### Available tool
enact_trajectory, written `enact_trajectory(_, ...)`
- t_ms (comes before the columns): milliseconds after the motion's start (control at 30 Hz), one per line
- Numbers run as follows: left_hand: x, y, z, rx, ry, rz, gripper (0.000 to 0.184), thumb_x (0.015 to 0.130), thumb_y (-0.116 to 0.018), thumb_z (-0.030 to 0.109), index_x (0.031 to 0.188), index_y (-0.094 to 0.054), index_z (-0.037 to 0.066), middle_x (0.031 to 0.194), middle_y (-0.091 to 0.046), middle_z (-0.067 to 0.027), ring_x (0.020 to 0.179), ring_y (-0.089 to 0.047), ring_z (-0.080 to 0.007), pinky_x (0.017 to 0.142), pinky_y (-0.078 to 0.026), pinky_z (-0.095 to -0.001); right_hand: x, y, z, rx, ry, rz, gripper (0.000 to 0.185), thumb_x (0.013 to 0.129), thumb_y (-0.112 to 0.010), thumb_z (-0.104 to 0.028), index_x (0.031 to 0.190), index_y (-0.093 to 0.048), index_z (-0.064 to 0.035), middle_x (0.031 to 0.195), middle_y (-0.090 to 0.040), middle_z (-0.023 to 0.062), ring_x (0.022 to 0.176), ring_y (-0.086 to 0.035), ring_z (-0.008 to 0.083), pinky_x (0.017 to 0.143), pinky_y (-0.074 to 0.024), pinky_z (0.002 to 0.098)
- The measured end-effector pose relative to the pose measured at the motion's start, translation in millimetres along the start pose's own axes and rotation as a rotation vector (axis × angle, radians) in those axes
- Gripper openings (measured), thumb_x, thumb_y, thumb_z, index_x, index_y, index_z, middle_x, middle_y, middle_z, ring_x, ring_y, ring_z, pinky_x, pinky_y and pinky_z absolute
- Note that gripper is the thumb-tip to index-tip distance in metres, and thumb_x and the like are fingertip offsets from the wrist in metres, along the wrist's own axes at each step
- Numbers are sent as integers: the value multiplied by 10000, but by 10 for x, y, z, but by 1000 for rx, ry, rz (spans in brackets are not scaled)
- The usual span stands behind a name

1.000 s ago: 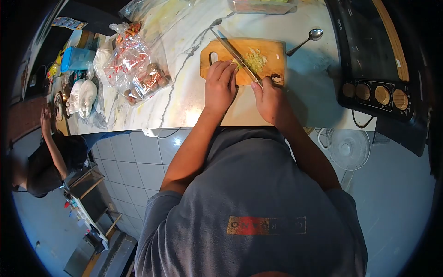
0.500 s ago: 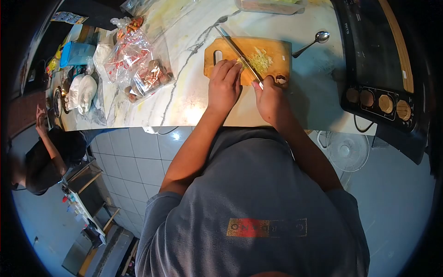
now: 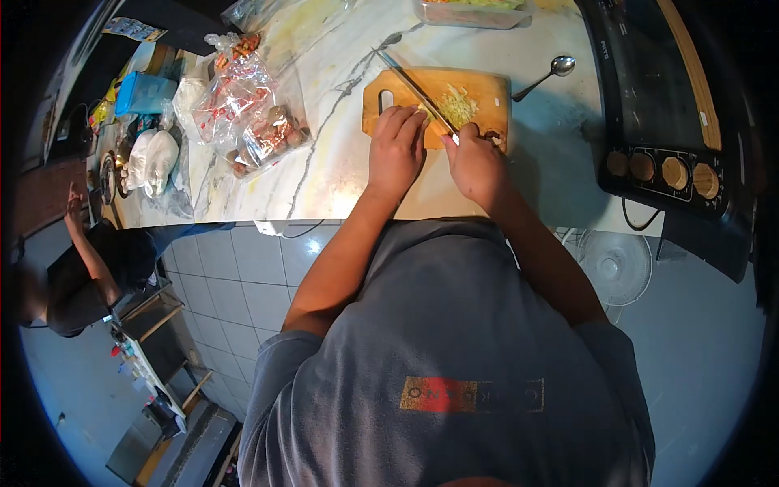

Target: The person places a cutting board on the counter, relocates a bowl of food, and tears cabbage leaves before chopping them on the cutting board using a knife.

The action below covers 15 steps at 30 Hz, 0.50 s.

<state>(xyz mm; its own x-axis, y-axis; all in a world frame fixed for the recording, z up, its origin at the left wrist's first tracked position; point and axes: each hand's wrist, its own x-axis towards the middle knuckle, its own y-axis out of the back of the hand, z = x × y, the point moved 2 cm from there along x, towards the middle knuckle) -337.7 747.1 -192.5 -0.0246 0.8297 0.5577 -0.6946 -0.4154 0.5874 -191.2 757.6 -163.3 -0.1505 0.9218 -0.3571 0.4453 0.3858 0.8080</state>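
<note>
A wooden cutting board (image 3: pixel 476 79) lies on the marble-patterned table. My right hand (image 3: pixel 477 165) is closed round the handle of a long knife (image 3: pixel 414 88), whose blade slants up and left across the board. Left of the blade, the bent fingers of my left hand (image 3: pixel 396 150) press a small pale yellow-green piece (image 3: pixel 424 114) on the board; most of it is hidden. Finely chopped pale yellow-green bits (image 3: pixel 457 105) lie right of the blade. A dark, curled scrap sits near the board's lower right corner, beside my right hand.
A spoon (image 3: pixel 545 77) lies right of the board, and a black oven (image 3: pixel 661 97) beyond it. Plastic bags (image 3: pixel 260 122) of red and brown food are at left. A clear container (image 3: pixel 472 15) stands at the far edge. Another person (image 3: pixel 89 268) is at far left.
The view has shifted slightly, so the board appears farther right than at first. My right hand stays on the knife and my left fingers stay beside the blade. The other person's raised hand has moved slightly.
</note>
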Motion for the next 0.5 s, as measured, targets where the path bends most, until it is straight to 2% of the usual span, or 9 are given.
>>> enact_trajectory(200,12,37,14,-23,15,-19,200,795,-689,29,992,-666,7,1036,-640,-141,969,-595,-326,849,-473,-403,-132,-16,184,15,44,119,356,948,-536,-343,964,-490,9,767,-641,275,751,-638,456,674,-508,529)
enact_trajectory(267,11,48,25,-3,12,-23,170,787,-702,29,953,-682,-3,1027,-622,-145,966,-582,-322,835,-485,-404,-146,-20,217,37,43,128,346,945,-541,-344,943,-501,0,746,-640,266,730,-637,454,654,-509,529)
enact_trajectory(333,19,52,14,4,14,-20,163,783,-707,30,942,-689,-1,1020,-620,-143,965,-582,-319,833,-484,-403,-145,15,210,51,147,200,355,942,-547,-351,896,-512,-1,715,-633,253,699,-633,452,623,-506,530)
enact_trajectory(500,2,19,-10,10,12,-4,157,769,-717,22,924,-701,5,984,-617,-131,951,-586,-313,821,-486,-397,-223,66,101,91,137,177,364,943,-546,-353,889,-514,6,723,-627,260,713,-631,451,624,-504,525)
